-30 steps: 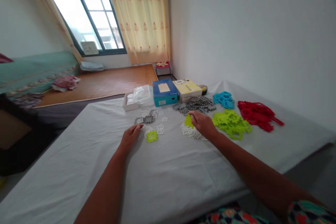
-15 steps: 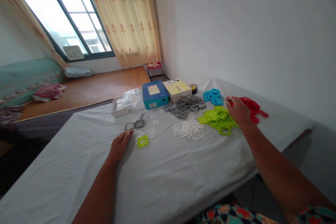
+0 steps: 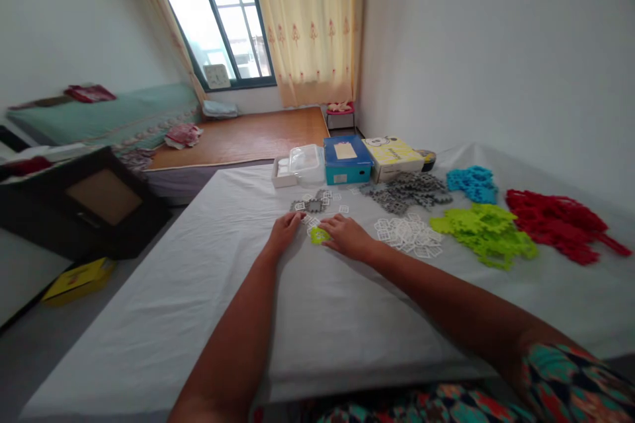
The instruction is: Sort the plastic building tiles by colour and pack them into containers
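On the white-covered table, my right hand (image 3: pixel 346 236) curls its thumb and fingers over the right edge of a flat lime-green toothed plastic piece (image 3: pixel 319 235), hiding part of it. My left hand (image 3: pixel 285 231) rests just left of that piece, fingers drawn together; whatever lies under its fingertips is too small to make out. Thin white lattice pieces (image 3: pixel 311 221) lie between the hands. Beyond them is a short chain of grey toothed pieces (image 3: pixel 315 205) with white ones on it.
To the right lie piles of white (image 3: pixel 409 236), grey (image 3: pixel 409 193), lime-green (image 3: pixel 483 231), blue (image 3: pixel 472 183) and red pieces (image 3: pixel 560 221). Along the back stand a clear plastic container (image 3: pixel 306 162), a blue box (image 3: pixel 348 160) and a yellow-white box (image 3: pixel 393 157).
My right hand has moved left from beside the red and blue piles to the lime-green piece. My left hand stays near the white pieces. The view has turned left.
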The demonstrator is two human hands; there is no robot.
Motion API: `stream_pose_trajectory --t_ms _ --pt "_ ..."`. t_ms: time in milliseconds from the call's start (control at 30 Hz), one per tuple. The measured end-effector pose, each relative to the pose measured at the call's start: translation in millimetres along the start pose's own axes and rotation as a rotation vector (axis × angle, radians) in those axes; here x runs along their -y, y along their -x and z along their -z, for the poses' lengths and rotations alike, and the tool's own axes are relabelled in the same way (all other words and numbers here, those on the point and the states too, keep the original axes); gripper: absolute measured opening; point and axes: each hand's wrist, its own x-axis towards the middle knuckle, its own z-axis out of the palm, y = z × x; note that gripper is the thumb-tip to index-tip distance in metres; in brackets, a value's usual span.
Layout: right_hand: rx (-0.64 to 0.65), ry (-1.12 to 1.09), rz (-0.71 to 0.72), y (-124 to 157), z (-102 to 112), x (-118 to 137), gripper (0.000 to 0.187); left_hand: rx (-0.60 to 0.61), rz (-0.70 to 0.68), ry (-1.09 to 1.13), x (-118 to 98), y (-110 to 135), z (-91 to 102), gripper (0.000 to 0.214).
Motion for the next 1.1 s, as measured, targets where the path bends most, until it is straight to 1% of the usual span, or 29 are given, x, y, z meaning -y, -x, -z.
stream_pose_trajectory --t_ms 67,133,167,233,333,400,500,600,667,700,767,833,867,933,967,1033,1100 --pt "0.042 0.052 0.011 -9.5 -7.9 3.0 0.034 0.004 -0.005 0.004 -0.1 0.4 0.1 0.045" --pt "0.078 0.103 0.056 -9.3 -10.7 5.7 0.022 0.009 -0.01 0.008 -0.2 0.7 0.5 0.044" --pt "0.081 0.121 0.074 -5.9 -10.1 6.9 0.019 0.01 -0.011 0.009 -0.2 0.9 0.7 0.044" --pt "0.037 0.131 0.079 5.9 -5.4 6.9 0.02 0.01 -0.012 0.01 -0.5 1.3 1.1 0.043" --pt "-0.12 0.056 -0.014 33.6 7.6 -5.7 0.022 0.01 -0.008 0.009 -1.3 1.9 1.6 0.044" --pt "-0.216 -0.035 -0.11 56.9 19.1 -26.0 0.023 0.014 -0.004 0.006 -2.1 2.2 2.0 0.045" --pt "-0.35 -0.121 -0.321 97.8 43.3 -72.9 0.028 0.017 0.006 -0.009 -3.4 2.2 3.0 0.047" --pt "-0.524 -0.062 -0.608 146.3 75.0 -129.2 0.037 0.018 0.015 -0.04 -5.2 1.4 3.9 0.05" --pt "-0.604 0.029 -0.752 181.3 93.8 -164.3 0.037 0.021 0.018 -0.059 -6.8 0.8 4.5 0.052" --pt "-0.616 0.071 -0.809 198.6 100.5 -179.9 0.036 0.022 0.019 -0.065 -7.7 0.6 4.7 0.053" --pt "-0.578 0.131 -0.88 230.0 106.6 -205.9 0.032 0.023 0.019 -0.074 -9.5 0.9 4.9 0.054" --pt "-0.504 0.173 -0.898 253.4 104.6 -224.2 0.03 0.022 0.018 -0.082 -10.8 1.5 4.9 0.054" --pt "-0.476 0.203 -0.89 260.8 102.0 -229.9 0.031 0.022 0.015 -0.087 -11.1 1.8 4.9 0.054" --pt "-0.472 0.29 -0.855 264.2 96.9 -233.4 0.034 0.016 0.007 -0.09 -10.7 1.8 4.4 0.053" --pt "-0.496 0.336 -0.828 259.6 95.2 -230.5 0.036 0.013 0.004 -0.091 -9.9 1.6 4.1 0.052" --pt "-0.555 0.374 -0.747 237.3 92.8 -214.4 0.04 0.01 -0.005 -0.093 -7.9 0.8 3.1 0.051" --pt "-0.561 0.289 -0.619 199.8 88.2 -185.9 0.04 0.005 -0.01 -0.095 -5.7 -0.1 2.0 0.05"
